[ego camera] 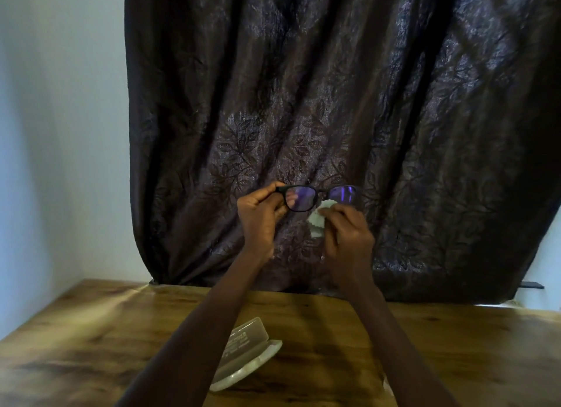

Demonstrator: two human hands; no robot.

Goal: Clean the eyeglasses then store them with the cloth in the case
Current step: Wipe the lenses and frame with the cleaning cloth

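**Glasses held up in both hands, cloth at one lens**

The left hand pinches the eyeglasses at the left end of the frame, thumb on top of the corner and fingers curled behind it, some fingertips showing through the lens on that side. The right hand is closed around a pale green cloth with a zigzag edge; the cloth bunches out above and beside the thumb, and its top corner touches the lower rim of the right lens, next to the bridge. That hand covers the lower outer corner of the right lens.

The eyeglasses have a dark frame, and both lenses carry a violet sheen. They are level, held up in the air, well above the case and a little farther from the person than it.

The case lies open on the wooden table, between the two forearms, its clear lid tilted up and its pale lower half towards the near edge. The left forearm crosses in front of part of it. Behind the case, past the far edge of the table, hangs a dark curtain with a leaf pattern, and to the left of that a pale wall.
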